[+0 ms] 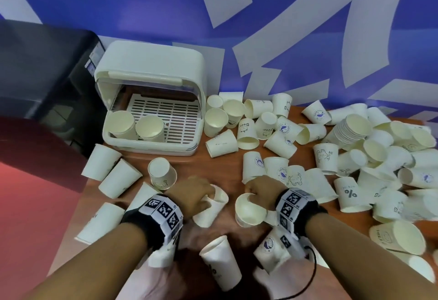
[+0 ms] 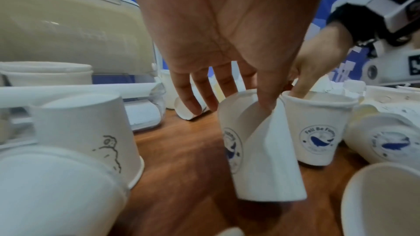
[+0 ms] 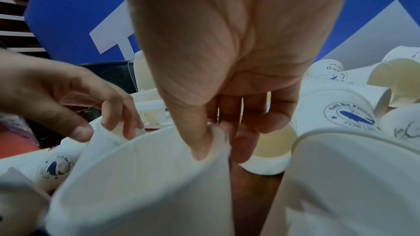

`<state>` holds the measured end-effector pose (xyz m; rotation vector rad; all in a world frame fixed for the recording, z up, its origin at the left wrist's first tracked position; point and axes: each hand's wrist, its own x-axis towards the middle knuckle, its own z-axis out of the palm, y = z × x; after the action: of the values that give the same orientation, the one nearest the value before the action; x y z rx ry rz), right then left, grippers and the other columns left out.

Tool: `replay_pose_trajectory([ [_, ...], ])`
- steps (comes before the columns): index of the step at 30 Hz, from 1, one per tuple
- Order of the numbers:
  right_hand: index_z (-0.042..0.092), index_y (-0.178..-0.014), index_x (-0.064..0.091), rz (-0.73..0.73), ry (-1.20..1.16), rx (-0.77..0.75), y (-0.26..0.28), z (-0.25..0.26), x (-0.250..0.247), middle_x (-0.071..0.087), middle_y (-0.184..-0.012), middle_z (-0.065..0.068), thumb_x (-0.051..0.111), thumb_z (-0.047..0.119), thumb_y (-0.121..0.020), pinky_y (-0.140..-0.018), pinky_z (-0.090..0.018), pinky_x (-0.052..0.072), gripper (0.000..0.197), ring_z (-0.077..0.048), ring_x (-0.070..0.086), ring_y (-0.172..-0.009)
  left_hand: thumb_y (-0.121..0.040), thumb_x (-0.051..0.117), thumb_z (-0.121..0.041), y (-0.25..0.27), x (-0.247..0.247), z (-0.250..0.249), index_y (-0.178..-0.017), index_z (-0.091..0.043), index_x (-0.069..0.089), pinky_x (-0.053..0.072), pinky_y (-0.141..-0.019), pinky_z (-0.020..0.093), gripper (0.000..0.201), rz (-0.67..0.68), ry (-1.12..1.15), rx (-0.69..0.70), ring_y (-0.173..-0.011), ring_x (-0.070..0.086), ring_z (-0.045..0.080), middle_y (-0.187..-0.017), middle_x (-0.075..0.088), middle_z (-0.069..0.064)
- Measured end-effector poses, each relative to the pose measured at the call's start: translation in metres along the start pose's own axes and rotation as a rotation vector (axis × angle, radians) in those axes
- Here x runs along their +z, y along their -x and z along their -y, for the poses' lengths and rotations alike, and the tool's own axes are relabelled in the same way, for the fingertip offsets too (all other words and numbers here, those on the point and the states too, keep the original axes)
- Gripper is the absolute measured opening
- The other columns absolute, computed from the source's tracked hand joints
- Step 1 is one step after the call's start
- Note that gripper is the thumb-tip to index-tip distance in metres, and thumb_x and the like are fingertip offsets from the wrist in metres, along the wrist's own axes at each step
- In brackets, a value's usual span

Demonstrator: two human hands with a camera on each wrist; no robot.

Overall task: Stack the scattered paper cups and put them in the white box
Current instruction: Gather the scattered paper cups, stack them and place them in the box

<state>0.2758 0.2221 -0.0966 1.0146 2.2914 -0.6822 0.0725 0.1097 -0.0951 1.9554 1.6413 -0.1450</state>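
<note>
White paper cups lie scattered over the wooden table (image 1: 189, 164), most of them piled at the right, where a nested stack (image 1: 353, 129) lies on top. The white box (image 1: 151, 67) stands open at the back left with two upright cups (image 1: 123, 124) on its slatted tray. My left hand (image 1: 206, 199) pinches the rim of a whale-logo cup (image 2: 261, 150), thumb inside, and the wall is squashed inward. Just to its right, my right hand (image 1: 252, 193) pinches the rim of another upright cup (image 1: 248, 212), with the thumb inside (image 3: 200, 146) and the fingers outside. The two held cups stand side by side.
Loose cups lie around both wrists and along the table's left edge (image 1: 71, 228). A black machine (image 1: 42, 74) stands left of the box. A blue and white wall closes the back. Bare wood shows between the box and my hands.
</note>
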Motion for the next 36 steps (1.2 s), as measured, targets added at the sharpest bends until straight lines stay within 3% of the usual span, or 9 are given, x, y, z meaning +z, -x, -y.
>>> replay_pose_trajectory([
  [3, 0.018, -0.122, 0.059, -0.055, -0.005, -0.004, -0.003, 0.0, -0.011, 0.059, -0.125, -0.003, 0.046, 0.023, -0.093, -0.087, -0.028, 0.042, 0.032, -0.02, 0.054, -0.113, -0.091, 0.052, -0.033, 0.007, -0.015, 0.006, -0.113, -0.024, 0.058, 0.041, -0.093, 0.033, 0.024, -0.094, 0.01, -0.053, -0.113, 0.048, 0.017, -0.117, 0.057, -0.003],
  [6, 0.018, -0.122, 0.057, -0.157, -0.029, 0.054, -0.006, 0.003, -0.029, 0.059, -0.121, -0.005, 0.044, 0.028, -0.095, -0.079, -0.025, 0.037, 0.031, -0.021, 0.054, -0.11, -0.089, 0.056, -0.032, 0.017, -0.03, 0.016, -0.111, -0.024, 0.06, 0.042, -0.091, 0.032, 0.024, -0.197, 0.034, -0.027, -0.109, 0.052, 0.018, -0.115, 0.059, -0.003],
  [13, 0.017, -0.093, 0.062, -0.42, -0.25, 0.08, -0.007, 0.038, -0.066, 0.065, -0.096, -0.008, 0.04, 0.031, -0.098, -0.079, -0.034, 0.044, 0.026, -0.024, 0.058, -0.09, -0.089, 0.058, -0.027, 0.047, -0.081, 0.046, -0.102, -0.018, 0.064, 0.044, -0.082, 0.034, 0.017, -0.482, 0.004, -0.023, -0.097, 0.054, 0.024, -0.101, 0.063, 0.002],
  [15, 0.021, -0.089, 0.062, -0.431, -0.307, 0.076, -0.011, 0.053, -0.074, 0.064, -0.096, -0.007, 0.042, 0.03, -0.097, -0.079, -0.033, 0.043, 0.023, -0.024, 0.058, -0.093, -0.09, 0.057, -0.028, 0.056, -0.092, 0.06, -0.103, -0.021, 0.064, 0.045, -0.08, 0.035, 0.017, -0.503, -0.021, -0.066, -0.097, 0.054, 0.024, -0.1, 0.063, 0.0],
  [19, 0.018, -0.108, 0.065, -0.449, -0.353, 0.09, -0.024, 0.089, -0.09, 0.064, -0.101, -0.004, 0.047, 0.026, -0.093, -0.085, -0.034, 0.045, 0.025, -0.023, 0.057, -0.096, -0.091, 0.054, -0.03, 0.074, -0.113, 0.09, -0.108, -0.024, 0.065, 0.045, -0.083, 0.034, 0.021, -0.536, -0.022, -0.14, -0.1, 0.054, 0.02, -0.104, 0.062, -0.003],
  [23, 0.017, -0.088, 0.062, -0.517, -0.349, 0.072, -0.037, 0.126, -0.11, 0.058, -0.085, -0.002, 0.048, 0.025, -0.094, -0.072, -0.029, 0.04, 0.017, -0.021, 0.054, -0.084, -0.09, 0.055, -0.03, 0.085, -0.13, 0.118, -0.108, -0.024, 0.066, 0.048, -0.081, 0.034, 0.022, -0.586, -0.047, -0.205, -0.1, 0.055, 0.02, -0.105, 0.063, -0.002],
  [26, 0.01, -0.098, 0.066, -0.544, -0.372, 0.065, -0.049, 0.152, -0.122, 0.064, -0.091, -0.006, 0.046, 0.024, -0.094, -0.073, -0.029, 0.044, 0.024, -0.022, 0.058, -0.085, -0.09, 0.057, -0.028, 0.092, -0.137, 0.137, -0.105, -0.021, 0.066, 0.049, -0.075, 0.036, 0.019, -0.618, -0.049, -0.249, -0.096, 0.055, 0.023, -0.102, 0.063, 0.0],
  [29, 0.006, -0.094, 0.067, -0.562, -0.363, 0.084, -0.061, 0.175, -0.129, 0.068, -0.092, -0.011, 0.044, 0.026, -0.095, -0.078, -0.036, 0.052, 0.031, -0.027, 0.062, -0.086, -0.089, 0.058, -0.028, 0.097, -0.14, 0.155, -0.101, -0.021, 0.067, 0.047, -0.069, 0.034, 0.016, -0.635, -0.042, -0.287, -0.093, 0.054, 0.022, -0.098, 0.061, -0.001],
  [36, 0.01, -0.093, 0.064, -0.55, -0.34, 0.158, -0.085, 0.207, -0.133, 0.063, -0.088, -0.007, 0.04, 0.026, -0.097, -0.075, -0.035, 0.049, 0.029, -0.025, 0.06, -0.084, -0.089, 0.057, -0.027, 0.102, -0.141, 0.187, -0.102, -0.023, 0.066, 0.037, -0.064, 0.027, 0.016, -0.616, -0.039, -0.309, -0.093, 0.055, 0.019, -0.1, 0.061, -0.003],
])
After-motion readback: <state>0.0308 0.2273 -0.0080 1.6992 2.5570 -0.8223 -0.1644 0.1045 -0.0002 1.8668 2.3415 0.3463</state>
